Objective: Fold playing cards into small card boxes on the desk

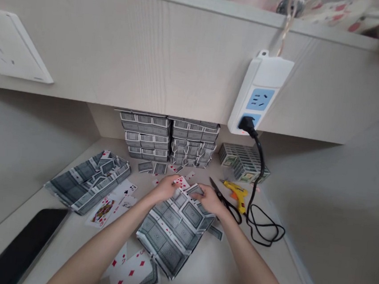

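A flat panel made of joined playing cards (173,228), grey backs up, lies on the pale desk in front of me. My left hand (165,188) pinches a red-pipped card (182,181) at the panel's far edge. My right hand (209,199) presses down on the panel's far right corner, fingers curled over it. A second card panel (87,181) lies to the left.
Stacked card blocks (168,139) stand against the back wall, with a smaller block (243,163) to the right. Black scissors (226,201) and a yellow glue gun (237,194) with a black cable (263,225) lie right of my hands. Loose cards (114,204) and a dark phone (21,246) lie left. A power strip (259,93) hangs above.
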Motion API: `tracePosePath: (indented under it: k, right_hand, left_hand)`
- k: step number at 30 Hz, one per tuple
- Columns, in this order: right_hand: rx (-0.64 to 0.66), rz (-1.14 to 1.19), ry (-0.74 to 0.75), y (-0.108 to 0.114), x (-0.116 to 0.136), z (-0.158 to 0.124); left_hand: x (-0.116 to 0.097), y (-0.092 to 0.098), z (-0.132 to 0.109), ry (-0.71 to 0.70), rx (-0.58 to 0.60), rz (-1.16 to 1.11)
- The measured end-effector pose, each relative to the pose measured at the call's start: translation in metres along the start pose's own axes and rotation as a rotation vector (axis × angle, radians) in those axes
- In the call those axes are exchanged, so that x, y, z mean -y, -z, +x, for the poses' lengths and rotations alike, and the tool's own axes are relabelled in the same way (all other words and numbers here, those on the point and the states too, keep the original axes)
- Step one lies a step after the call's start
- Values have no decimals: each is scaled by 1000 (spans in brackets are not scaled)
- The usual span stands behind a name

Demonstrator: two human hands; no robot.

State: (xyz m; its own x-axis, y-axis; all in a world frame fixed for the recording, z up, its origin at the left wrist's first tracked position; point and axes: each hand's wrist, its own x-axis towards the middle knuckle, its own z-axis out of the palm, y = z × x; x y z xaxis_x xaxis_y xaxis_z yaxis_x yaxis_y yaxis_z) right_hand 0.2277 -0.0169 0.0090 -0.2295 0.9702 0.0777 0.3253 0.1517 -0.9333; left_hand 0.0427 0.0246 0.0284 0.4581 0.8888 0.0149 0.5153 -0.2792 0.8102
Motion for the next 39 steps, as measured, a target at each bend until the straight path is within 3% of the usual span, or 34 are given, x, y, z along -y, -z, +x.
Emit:
tracePosePath:
  k: [4, 15, 27, 39]
  right_hand:
    - [18, 22, -1, 0, 3, -1]
    - [37, -86, 1, -1, 1, -1]
    - [98, -385, 48, -4, 10, 0]
    - [134, -554, 12, -7, 20, 1]
  left_hand:
    - [1, -1, -3, 17, -28, -25]
    - [1, -2, -3, 6, -31, 240]
    - [-18, -12, -12, 2, 86, 560]
    - [-24, -20, -18, -12, 78, 676]
